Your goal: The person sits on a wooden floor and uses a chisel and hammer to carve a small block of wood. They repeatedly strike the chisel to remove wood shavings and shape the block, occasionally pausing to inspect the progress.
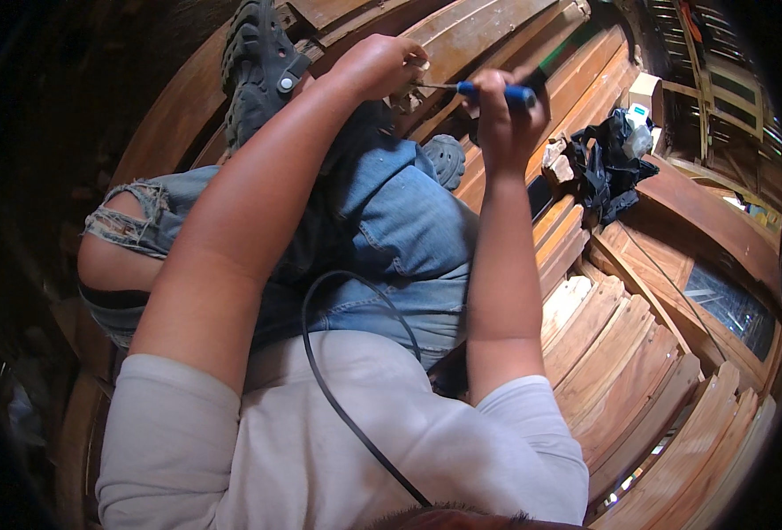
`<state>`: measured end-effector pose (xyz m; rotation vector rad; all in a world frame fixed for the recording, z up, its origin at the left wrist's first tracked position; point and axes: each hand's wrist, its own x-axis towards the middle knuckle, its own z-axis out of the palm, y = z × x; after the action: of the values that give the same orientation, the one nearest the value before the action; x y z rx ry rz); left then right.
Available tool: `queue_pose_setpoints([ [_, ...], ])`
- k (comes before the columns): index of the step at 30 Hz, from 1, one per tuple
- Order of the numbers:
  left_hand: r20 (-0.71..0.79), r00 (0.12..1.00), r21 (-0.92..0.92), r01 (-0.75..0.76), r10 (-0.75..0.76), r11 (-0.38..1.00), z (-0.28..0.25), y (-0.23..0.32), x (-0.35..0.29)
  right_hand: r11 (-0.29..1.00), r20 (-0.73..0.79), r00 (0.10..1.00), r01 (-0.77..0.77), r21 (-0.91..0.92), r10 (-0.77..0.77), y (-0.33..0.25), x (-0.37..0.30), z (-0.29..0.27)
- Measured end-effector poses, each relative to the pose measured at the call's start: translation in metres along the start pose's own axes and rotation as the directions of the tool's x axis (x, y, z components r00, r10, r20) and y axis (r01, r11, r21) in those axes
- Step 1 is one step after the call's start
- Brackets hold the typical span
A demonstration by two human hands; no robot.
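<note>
Curved reddish-brown wooden slats fill the right half of the frame and arc over the top, stacked side by side in bent rows. Across the centre and left lie the person's legs in faded blue ripped denim jeans, with a pale grey short-sleeved shirt along the lower edge and a thin black cable looping over it. In the upper left of the frame a dark grey rubber clog sits on a raised foot. At the upper right, a crumpled black plastic bag rests on the slats, with a small whitish chunk just beside it.

Near the top centre, the right hand is closed in a fist around a blue-handled slim metal tool, the handle lying across the fist and the shaft pointing left. The left hand is curled, fingertips pinched at the tip of the shaft, against a pale wooden slat; what it pinches is too small to tell
</note>
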<state>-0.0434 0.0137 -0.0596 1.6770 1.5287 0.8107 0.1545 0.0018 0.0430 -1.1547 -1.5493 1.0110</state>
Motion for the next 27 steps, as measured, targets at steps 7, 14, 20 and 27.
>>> queue_pose_setpoints([
  [7,-0.002,1.000,0.065,-0.023,0.023,0.998,-0.003,0.014,-0.005,0.922,0.095,0.955,0.297,-0.247,-0.282,0.005,-0.039,0.003],
  [14,-0.006,1.000,0.046,-0.022,0.022,0.999,-0.001,0.002,-0.001,0.958,0.368,0.928,0.158,-0.239,-0.062,-0.007,0.012,-0.001],
  [20,0.003,0.999,0.001,-0.050,0.050,0.999,-0.001,0.003,-0.002,0.996,0.287,0.954,-0.092,0.001,0.088,-0.010,0.058,-0.017],
  [27,0.007,0.998,0.009,-0.066,0.066,0.998,0.001,0.001,-0.001,0.977,0.166,0.964,-0.211,-0.013,0.210,-0.008,0.060,-0.019],
])
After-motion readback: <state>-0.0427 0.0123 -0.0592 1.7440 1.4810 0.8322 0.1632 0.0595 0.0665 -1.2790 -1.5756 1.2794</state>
